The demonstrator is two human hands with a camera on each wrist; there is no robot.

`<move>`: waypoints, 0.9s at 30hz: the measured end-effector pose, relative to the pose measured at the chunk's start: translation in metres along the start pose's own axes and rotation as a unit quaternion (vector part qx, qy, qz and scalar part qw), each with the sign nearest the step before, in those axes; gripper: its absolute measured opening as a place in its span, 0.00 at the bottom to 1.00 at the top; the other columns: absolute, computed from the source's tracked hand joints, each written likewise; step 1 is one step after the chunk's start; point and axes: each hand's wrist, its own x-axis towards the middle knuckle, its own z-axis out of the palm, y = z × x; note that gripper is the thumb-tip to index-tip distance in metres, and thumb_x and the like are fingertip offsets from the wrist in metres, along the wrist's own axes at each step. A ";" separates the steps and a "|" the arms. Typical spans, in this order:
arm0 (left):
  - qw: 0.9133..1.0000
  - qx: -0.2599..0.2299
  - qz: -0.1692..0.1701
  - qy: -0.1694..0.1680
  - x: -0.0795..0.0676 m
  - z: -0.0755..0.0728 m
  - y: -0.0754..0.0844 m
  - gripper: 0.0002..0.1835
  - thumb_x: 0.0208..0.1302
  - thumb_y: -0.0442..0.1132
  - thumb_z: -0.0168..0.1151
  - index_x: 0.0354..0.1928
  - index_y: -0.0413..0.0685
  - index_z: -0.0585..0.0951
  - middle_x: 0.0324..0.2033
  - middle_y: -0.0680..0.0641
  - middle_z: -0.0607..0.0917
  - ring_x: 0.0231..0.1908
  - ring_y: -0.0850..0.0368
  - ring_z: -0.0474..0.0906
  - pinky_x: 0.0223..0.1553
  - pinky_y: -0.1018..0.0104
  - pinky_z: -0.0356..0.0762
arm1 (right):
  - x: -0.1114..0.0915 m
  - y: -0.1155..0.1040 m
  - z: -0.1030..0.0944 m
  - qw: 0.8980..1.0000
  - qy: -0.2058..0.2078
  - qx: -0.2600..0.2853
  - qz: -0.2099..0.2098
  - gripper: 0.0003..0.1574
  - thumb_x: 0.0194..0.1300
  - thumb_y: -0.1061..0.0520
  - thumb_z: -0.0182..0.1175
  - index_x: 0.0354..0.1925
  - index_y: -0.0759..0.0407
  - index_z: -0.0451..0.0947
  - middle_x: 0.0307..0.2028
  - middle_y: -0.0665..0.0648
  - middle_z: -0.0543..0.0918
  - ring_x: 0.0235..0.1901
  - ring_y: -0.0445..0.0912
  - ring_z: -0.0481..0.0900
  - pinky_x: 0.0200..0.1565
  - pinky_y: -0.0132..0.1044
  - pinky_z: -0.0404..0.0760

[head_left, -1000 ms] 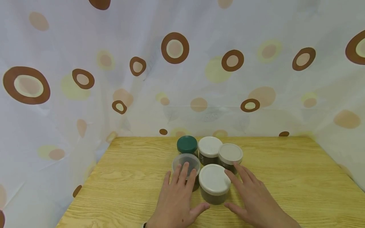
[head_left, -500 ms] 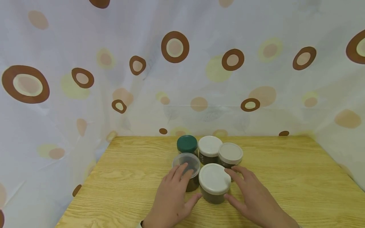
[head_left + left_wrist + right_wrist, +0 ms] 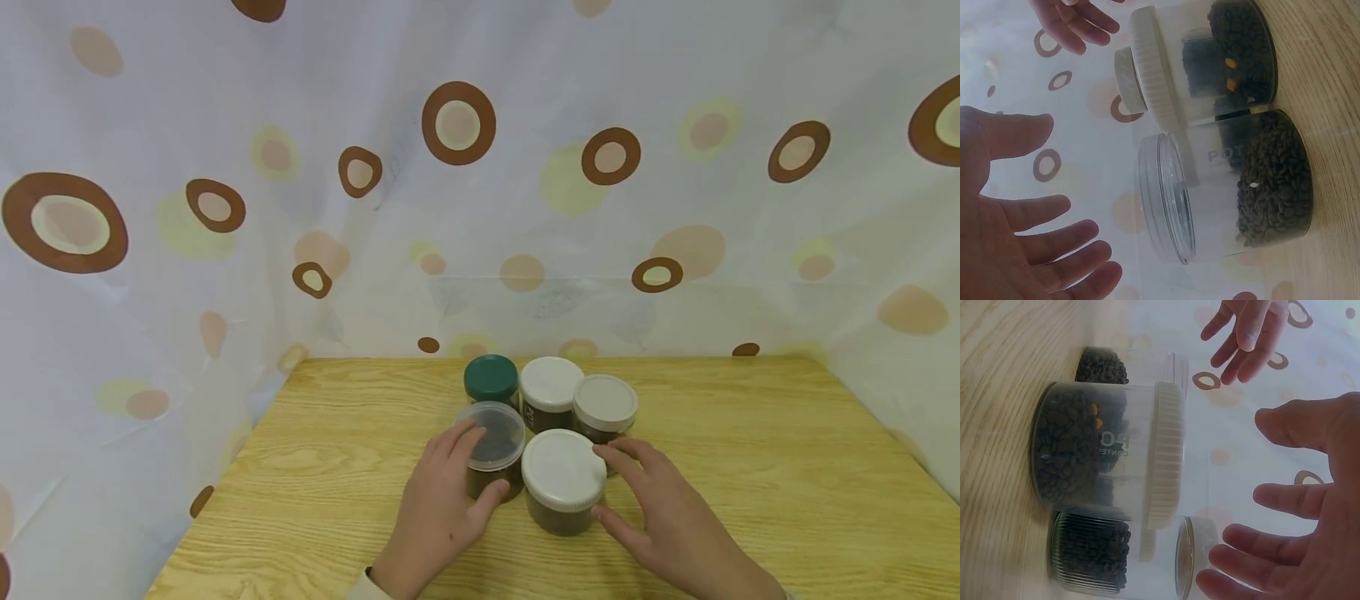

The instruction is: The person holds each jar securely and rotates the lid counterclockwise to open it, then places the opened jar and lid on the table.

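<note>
Jars stand upright in a cluster on the wooden table. My left hand [image 3: 442, 504] hovers at the left of a clear-lidded jar [image 3: 501, 442], fingers relaxed and holding nothing. In the left wrist view a gap shows between that hand and this jar, which holds dark bean-like pieces [image 3: 1275, 184]. My right hand [image 3: 667, 517] is beside the front jar with a white ribbed lid [image 3: 564, 469]. The right wrist view shows its fingers apart from that jar, whose dark contents [image 3: 1069, 447] include a few orange bits.
Behind stand a green-lidded jar [image 3: 491, 377], a white-lidded jar [image 3: 552, 383] and an off-white-lidded jar [image 3: 605, 402]. A spotted curtain [image 3: 480, 208] rises behind the wooden table [image 3: 337, 467] and along its sides.
My left hand has drawn left, off the clear lid, and its fingers have bent somewhat. The right hand has hardly moved, and the jars stay in place.
</note>
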 end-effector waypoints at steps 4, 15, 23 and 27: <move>0.999 -0.012 -0.027 -0.015 0.002 0.001 -0.004 0.32 0.59 0.50 0.70 0.62 0.44 0.76 0.63 0.43 0.77 0.64 0.47 0.73 0.58 0.50 0.79 | -0.002 0.001 -0.001 1.000 -0.003 0.019 0.007 0.39 0.52 0.52 0.76 0.61 0.55 0.75 0.54 0.53 0.77 0.52 0.48 0.79 0.48 0.51 0.82; 0.998 -0.043 -0.042 -0.007 0.009 0.007 -0.024 0.33 0.60 0.48 0.69 0.65 0.42 0.74 0.65 0.40 0.74 0.66 0.42 0.70 0.58 0.45 0.77 | -0.013 0.004 -0.002 0.996 -0.008 0.058 0.061 0.35 0.58 0.49 0.72 0.62 0.52 0.73 0.58 0.55 0.77 0.55 0.52 0.79 0.47 0.52 0.83; 0.990 -0.122 -0.065 -0.034 0.014 0.019 -0.046 0.40 0.57 0.51 0.70 0.69 0.43 0.69 0.70 0.39 0.68 0.71 0.38 0.64 0.66 0.37 0.67 | -0.018 0.006 0.001 0.995 0.018 0.074 0.058 0.34 0.59 0.51 0.72 0.62 0.47 0.73 0.58 0.51 0.77 0.53 0.43 0.76 0.45 0.40 0.84; 0.985 -0.130 -0.097 -0.052 0.016 0.026 -0.051 0.48 0.53 0.57 0.73 0.72 0.44 0.65 0.71 0.39 0.67 0.72 0.38 0.62 0.67 0.37 0.65 | -0.018 0.006 0.000 0.996 0.017 0.071 0.053 0.34 0.58 0.51 0.72 0.61 0.47 0.73 0.58 0.51 0.77 0.53 0.43 0.76 0.45 0.40 0.84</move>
